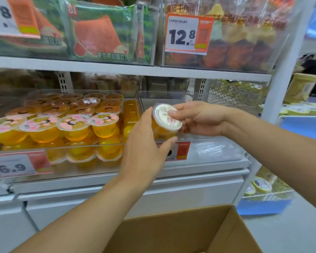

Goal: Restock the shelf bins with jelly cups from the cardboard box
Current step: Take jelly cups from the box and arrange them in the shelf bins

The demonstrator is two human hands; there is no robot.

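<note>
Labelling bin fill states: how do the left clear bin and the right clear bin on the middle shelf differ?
The left bin is piled high with orange jelly cups; the right bin shows none resting inside. The left bin's price tag is fully visible, while the right bin's tag is partly hidden by the left hand. Both hands hold one cup in front of the right bin; nothing is held before the left. Both are clear and share one shelf.
</note>
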